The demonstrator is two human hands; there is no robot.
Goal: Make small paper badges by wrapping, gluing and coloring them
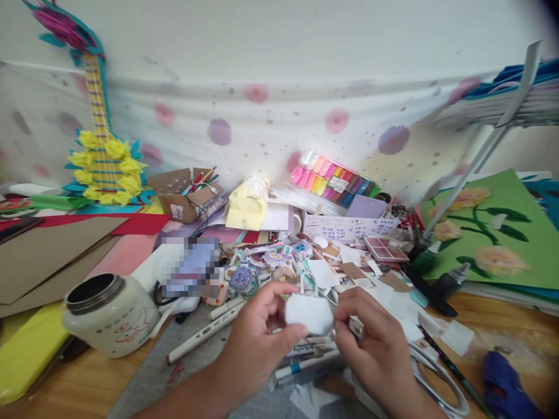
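My left hand [266, 329] is closed on a small white bag-shaped craft piece [308, 313] with a looped handle on top, thumb in front and fingers at its upper left edge. The piece is upright above the cutting mat [152, 361]. At its right edge my right hand [369, 331] is closed in a pinch, close to the piece. What its fingertips hold, if anything, is too small and blurred to tell. Just behind the hands lies a pile of small coloured cutouts [242, 278]. Markers [301, 368] lie beneath the hands.
A cream jar [113, 314] and a marker [203, 336] are at left. White cable [449, 384], paper scraps [456, 337] and a dark blue tool [506, 387] lie at right. Behind stand a cardboard box [179, 198] and a coloured clay set [334, 180].
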